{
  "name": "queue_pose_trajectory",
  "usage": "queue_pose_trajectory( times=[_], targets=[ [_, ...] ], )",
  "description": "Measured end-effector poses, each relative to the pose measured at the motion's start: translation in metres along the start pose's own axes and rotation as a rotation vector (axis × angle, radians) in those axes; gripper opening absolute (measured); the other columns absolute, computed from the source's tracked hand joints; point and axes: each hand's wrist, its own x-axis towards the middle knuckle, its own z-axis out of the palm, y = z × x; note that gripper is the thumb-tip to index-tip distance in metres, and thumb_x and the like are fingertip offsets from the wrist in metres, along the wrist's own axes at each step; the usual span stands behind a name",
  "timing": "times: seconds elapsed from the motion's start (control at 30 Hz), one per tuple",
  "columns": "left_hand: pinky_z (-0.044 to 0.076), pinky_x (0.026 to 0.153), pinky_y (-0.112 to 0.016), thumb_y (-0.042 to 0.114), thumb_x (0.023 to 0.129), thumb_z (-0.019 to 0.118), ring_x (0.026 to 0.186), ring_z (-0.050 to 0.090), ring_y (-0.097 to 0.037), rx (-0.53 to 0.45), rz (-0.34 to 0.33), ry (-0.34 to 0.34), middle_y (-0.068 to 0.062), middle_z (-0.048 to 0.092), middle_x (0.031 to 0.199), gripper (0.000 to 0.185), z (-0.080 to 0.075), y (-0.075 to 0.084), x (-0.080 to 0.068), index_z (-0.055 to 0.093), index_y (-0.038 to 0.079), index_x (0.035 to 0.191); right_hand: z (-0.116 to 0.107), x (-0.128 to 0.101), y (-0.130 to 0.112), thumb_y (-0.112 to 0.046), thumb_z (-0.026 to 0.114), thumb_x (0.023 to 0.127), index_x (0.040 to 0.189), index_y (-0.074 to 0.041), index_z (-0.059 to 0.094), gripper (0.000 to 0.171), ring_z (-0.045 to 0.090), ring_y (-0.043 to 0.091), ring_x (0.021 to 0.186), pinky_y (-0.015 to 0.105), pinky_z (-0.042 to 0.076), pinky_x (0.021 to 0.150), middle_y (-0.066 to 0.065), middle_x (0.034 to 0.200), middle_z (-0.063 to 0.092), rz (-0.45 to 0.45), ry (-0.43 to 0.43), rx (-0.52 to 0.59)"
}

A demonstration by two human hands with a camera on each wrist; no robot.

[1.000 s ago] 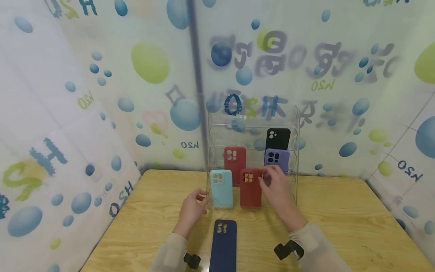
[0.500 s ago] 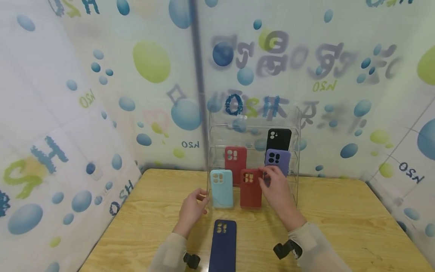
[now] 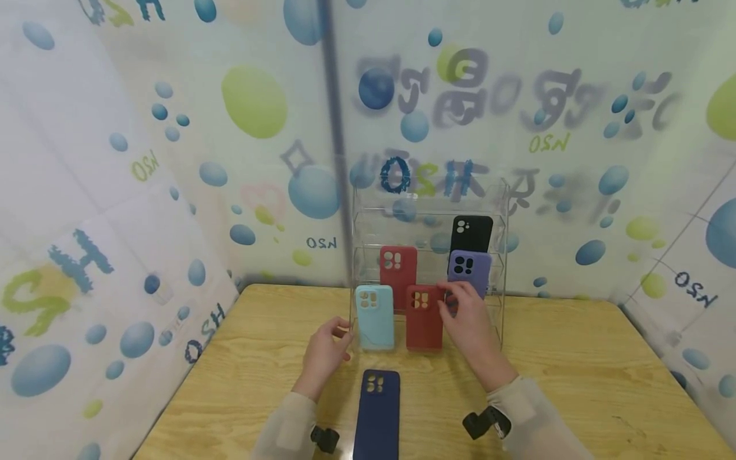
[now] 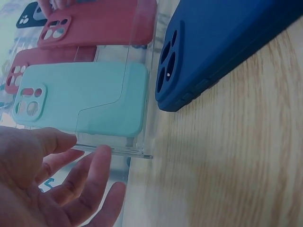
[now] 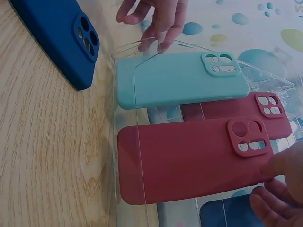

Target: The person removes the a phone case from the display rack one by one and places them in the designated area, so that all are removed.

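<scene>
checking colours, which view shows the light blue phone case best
The right wrist view: the light blue phone case lies whole, close and sharp behind the clear rack front. The left wrist view shows it close too, partly behind the left hand. The head view shows it small.

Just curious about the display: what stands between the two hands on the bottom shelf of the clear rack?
In the head view, two upright phone cases: a light blue case by the left hand and a dark red case by the right hand.
</scene>
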Motion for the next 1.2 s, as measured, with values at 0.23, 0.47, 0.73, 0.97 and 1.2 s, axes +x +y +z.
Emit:
queue_pose_trajectory(
  times=[0.23, 0.47, 0.73, 0.97, 1.2],
  targets=[
    [0.044, 0.049, -0.028, 0.018, 0.098, 0.066, 0.057, 0.066, -0.014, 0.006, 0.007, 0.001, -0.007, 0.073, 0.101, 0.017, 0.0, 0.0, 0.0, 0.069, 0.014, 0.114, 0.001, -0.001, -0.001, -0.005, 0.074, 0.092, 0.118, -0.007, 0.071, 0.026, 0.072, 0.027, 0.093, 0.042, 0.06, 0.077, 0.012, 0.115, 0.069, 0.007, 0.016, 0.011],
    [0.044, 0.05, -0.029, 0.021, 0.098, 0.067, 0.058, 0.066, -0.012, 0.028, -0.005, 0.013, -0.005, 0.074, 0.102, 0.016, -0.001, 0.001, 0.0, 0.069, 0.016, 0.113, 0.001, -0.002, -0.001, -0.006, 0.074, 0.094, 0.115, -0.007, 0.072, 0.022, 0.073, 0.024, 0.093, 0.041, 0.061, 0.079, 0.01, 0.112, 0.071, -0.002, 0.04, 0.046],
    [0.045, 0.052, -0.029, 0.02, 0.099, 0.067, 0.06, 0.067, -0.014, 0.006, -0.011, -0.001, -0.007, 0.073, 0.102, 0.016, -0.002, 0.001, 0.0, 0.069, 0.015, 0.114, -0.006, -0.001, -0.002, -0.003, 0.078, 0.09, 0.107, -0.005, 0.074, 0.017, 0.074, 0.022, 0.086, 0.039, 0.062, 0.075, 0.011, 0.103, 0.072, -0.05, 0.072, 0.11],
    [0.044, 0.051, -0.029, 0.019, 0.099, 0.067, 0.059, 0.066, -0.014, -0.001, -0.009, 0.002, -0.007, 0.072, 0.101, 0.017, -0.001, 0.0, 0.0, 0.069, 0.014, 0.114, -0.011, -0.003, -0.006, -0.005, 0.078, 0.091, 0.106, -0.006, 0.075, 0.015, 0.073, 0.02, 0.085, 0.032, 0.061, 0.072, 0.009, 0.101, 0.072, -0.041, 0.038, 0.125],
    [0.044, 0.051, -0.029, 0.019, 0.099, 0.066, 0.059, 0.066, -0.014, -0.007, -0.009, -0.006, -0.008, 0.072, 0.102, 0.017, 0.0, 0.0, 0.0, 0.069, 0.014, 0.115, -0.015, -0.004, -0.008, -0.003, 0.079, 0.089, 0.104, -0.006, 0.076, 0.016, 0.073, 0.018, 0.082, 0.031, 0.061, 0.07, 0.008, 0.098, 0.072, -0.063, 0.055, 0.119]
  ],
)
